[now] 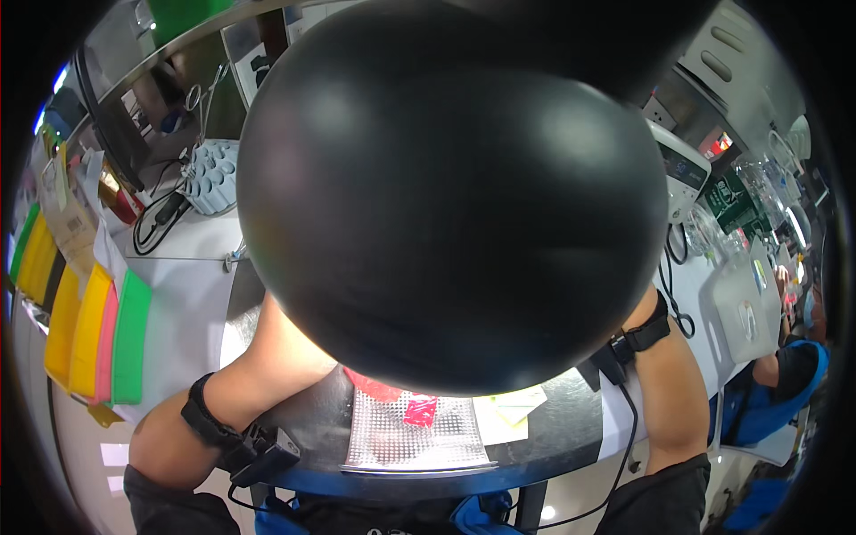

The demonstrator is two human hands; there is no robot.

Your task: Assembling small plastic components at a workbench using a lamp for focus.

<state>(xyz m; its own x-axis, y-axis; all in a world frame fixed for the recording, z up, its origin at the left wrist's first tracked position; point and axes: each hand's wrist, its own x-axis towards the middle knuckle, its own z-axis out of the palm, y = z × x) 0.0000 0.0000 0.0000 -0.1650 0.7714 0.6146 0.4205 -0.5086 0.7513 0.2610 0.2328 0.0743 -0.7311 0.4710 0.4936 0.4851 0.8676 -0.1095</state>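
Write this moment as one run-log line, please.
hands: both hidden behind large black rounded object, grip unseen | lower in view: dotted silver sheet bearing red piece | right of sheet: yellow paper

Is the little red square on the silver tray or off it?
On it. The dotted surface of the silver tray shows on both sides of the little red square and below it.

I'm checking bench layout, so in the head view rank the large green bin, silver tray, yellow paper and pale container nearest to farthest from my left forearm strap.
1. Large green bin: left of the strap.
2. Silver tray: right of the strap.
3. Yellow paper: right of the tray.
4. Pale container: far right.
Your left hand is hidden.
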